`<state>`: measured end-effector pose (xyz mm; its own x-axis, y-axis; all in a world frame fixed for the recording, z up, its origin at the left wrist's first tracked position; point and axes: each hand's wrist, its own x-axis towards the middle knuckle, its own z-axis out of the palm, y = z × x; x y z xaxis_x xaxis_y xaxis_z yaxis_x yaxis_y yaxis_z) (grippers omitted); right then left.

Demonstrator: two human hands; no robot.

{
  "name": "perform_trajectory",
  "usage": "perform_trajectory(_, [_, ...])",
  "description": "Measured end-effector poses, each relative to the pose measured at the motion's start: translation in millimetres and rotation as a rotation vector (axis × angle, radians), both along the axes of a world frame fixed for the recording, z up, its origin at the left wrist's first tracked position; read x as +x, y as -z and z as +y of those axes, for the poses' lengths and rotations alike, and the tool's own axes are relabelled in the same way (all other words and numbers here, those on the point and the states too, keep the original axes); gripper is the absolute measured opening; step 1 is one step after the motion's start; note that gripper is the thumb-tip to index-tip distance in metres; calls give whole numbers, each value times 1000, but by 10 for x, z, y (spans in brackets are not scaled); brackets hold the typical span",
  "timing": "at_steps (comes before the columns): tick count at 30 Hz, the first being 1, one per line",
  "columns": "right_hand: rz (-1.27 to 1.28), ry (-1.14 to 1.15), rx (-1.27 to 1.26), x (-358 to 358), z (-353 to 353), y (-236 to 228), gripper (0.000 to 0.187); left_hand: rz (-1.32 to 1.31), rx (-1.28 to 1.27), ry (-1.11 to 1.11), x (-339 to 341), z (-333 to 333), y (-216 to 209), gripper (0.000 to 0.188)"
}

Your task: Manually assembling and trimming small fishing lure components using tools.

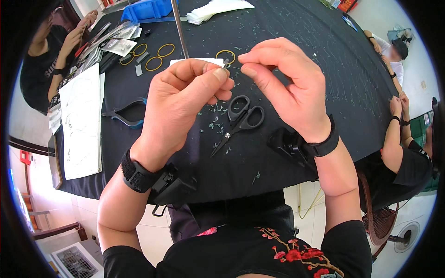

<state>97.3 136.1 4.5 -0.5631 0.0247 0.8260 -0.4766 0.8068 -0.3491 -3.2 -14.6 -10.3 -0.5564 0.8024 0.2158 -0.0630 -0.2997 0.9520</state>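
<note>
Light: bright, even daylight, no harsh glare.
Shadows: soft, faint under both hands on the black table.
Focus: sharp centre, slight softness outward.
Edges: strong fisheye bending, dark vignette in all 4 corners.

A large white sheet with faint printed drawings is lying flat along the left edge of the black table, its long side running toward the person. Beyond it, at the far left corner, a fan of glossy printed cards or small packets in black, white and grey is spreading out beside a co-worker's hands. A blue plastic bin is sitting at the far edge, and just right of it a stack of flat, clear-white bags is resting. A small white card is showing behind the person's left hand.
</note>
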Motion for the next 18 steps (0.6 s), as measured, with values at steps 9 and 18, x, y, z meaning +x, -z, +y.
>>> perform_trajectory(9, [-154, -77, -158, 111, -132, 6, 20, 268, 22, -260, 81, 30, 26, 8])
perform_trajectory(18, [-2, 12, -104, 21, -138, 58, 12, 581, -14, -359, 80, 44, 34, 7])
